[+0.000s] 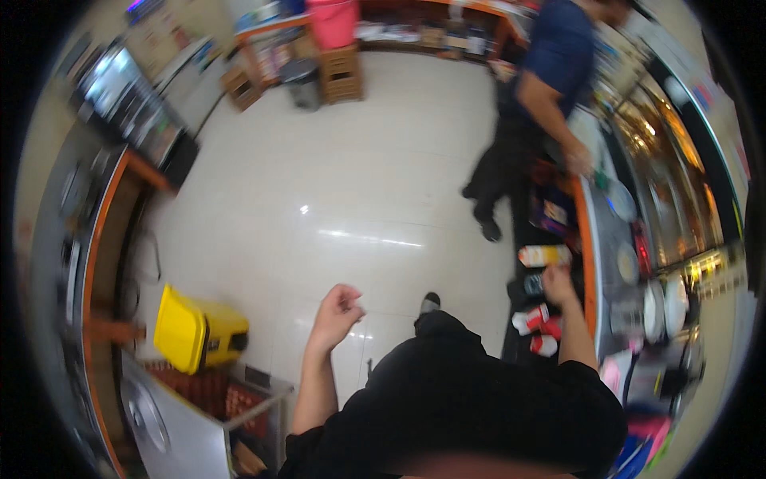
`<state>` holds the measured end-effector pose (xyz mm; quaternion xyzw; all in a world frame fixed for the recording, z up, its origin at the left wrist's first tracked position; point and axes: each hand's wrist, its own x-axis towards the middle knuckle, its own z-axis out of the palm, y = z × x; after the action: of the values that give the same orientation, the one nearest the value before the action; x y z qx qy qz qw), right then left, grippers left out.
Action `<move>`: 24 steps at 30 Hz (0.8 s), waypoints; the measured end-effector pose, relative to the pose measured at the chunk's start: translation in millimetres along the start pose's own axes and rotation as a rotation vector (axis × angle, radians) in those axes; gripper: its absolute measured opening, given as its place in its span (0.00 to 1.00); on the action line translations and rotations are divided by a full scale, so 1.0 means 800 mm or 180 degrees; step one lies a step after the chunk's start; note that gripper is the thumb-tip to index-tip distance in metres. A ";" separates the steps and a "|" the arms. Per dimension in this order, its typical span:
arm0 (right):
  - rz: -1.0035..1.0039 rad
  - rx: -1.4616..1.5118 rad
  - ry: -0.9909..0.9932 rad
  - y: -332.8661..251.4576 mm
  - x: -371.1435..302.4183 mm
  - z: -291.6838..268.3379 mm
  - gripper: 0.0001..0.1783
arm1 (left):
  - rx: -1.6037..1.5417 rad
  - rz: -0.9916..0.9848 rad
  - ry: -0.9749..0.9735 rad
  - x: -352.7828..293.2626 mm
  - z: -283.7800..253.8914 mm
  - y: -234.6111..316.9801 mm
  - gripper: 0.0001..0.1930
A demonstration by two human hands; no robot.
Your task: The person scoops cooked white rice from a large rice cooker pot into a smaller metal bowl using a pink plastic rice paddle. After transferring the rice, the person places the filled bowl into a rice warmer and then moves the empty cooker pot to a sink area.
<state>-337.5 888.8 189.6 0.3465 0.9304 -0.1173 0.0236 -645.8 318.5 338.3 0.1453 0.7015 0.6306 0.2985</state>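
Apparently, the step in hand is reaching for or handling the yellow-and-white carton [545, 255], beside the orange-edged counter [589, 267]; whether the right hand [558, 283], fingers bent near it, grips it I cannot tell. A sure hold seems called for next, while the left hand [337, 316] hangs half-curled above the floor [335, 184], too blurred to judge as empty

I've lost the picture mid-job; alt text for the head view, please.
The person's right hand is beside a yellow-and-white carton at an orange-edged counter; touch is unclear. The loosely curled left hand is over a glossy pale tiled floor. A co-worker in a dark blue shirt is farther ahead, right; a yellow plastic bin is at left.
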 end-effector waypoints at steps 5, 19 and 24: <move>-0.0420 -0.0776 -0.3287 -0.084 0.015 0.190 0.17 | -0.0591 0.0157 0.0889 0.017 -0.073 -0.055 0.12; -0.1912 0.0447 -0.1139 -0.890 0.680 0.334 0.17 | -0.0246 -0.4691 0.1793 -0.201 -0.109 -0.433 0.13; -0.2225 0.1685 -0.1545 -1.279 0.649 0.274 0.14 | -0.0829 -0.4358 0.2287 -0.068 -0.213 -0.437 0.14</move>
<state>-1405.2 419.7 118.4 -0.0291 0.8968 -0.4275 0.1099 -645.8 94.6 16.3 -0.5687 0.6089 0.3917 0.3902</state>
